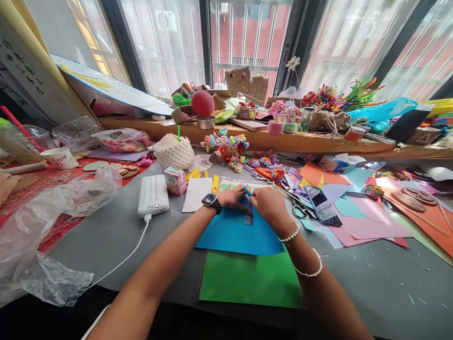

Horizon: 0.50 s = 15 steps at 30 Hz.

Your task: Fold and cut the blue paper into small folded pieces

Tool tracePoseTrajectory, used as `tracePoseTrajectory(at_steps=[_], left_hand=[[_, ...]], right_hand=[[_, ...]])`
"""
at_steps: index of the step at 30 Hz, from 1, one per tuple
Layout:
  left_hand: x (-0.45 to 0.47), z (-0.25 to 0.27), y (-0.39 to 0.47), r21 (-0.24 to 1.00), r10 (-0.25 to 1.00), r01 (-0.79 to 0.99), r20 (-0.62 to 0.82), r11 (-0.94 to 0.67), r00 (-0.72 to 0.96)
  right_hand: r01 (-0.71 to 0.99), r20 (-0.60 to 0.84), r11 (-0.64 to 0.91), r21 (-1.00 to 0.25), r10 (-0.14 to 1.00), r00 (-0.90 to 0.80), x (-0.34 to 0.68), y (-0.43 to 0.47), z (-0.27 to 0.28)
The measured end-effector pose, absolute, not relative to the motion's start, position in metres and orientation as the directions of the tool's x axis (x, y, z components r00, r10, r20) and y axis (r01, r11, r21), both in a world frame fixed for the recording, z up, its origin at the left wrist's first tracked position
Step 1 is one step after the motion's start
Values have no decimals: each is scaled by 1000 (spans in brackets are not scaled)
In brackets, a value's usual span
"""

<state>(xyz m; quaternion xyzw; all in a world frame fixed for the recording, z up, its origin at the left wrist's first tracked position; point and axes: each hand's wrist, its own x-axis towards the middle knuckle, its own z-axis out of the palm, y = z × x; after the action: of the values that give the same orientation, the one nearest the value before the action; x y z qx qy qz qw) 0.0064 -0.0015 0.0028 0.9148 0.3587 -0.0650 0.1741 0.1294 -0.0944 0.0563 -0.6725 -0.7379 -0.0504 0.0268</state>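
A sheet of blue paper [230,236] lies in front of me, over a green sheet [247,278]. My left hand [233,197], with a watch on its wrist, lies spread on the blue paper and over part of a clear ruler [248,220]. Close beside it, my right hand [267,203] is closed on the blue paper near its far edge. A narrow blue edge stands up between the two hands. The right fingertips are partly hidden, and so is the ruler's far end.
A white power bank [153,194] with a cable, a small pink box [175,181] and a white card [198,192] are on the left. Scissors [302,210], a phone [322,205] and coloured paper [375,217] lie right. Craft flowers [226,144] stand behind.
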Motion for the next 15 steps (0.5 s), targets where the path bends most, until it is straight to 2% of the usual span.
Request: tracePoseTrajectory(at_steps=[5,8,15], left_hand=[[5,-1,1,246,644,684,-232,-687,730],[5,-2,3,235,645,688,-239,-687,726],[6,-13,11,186,637,672,-218,-716,739]], right_hand=[[997,18,5,76,1000,-7,154,-102,50],[996,49,-13,86,999,9,150,-106,52],[995,63,99,29,993,-101,109,-114,59]])
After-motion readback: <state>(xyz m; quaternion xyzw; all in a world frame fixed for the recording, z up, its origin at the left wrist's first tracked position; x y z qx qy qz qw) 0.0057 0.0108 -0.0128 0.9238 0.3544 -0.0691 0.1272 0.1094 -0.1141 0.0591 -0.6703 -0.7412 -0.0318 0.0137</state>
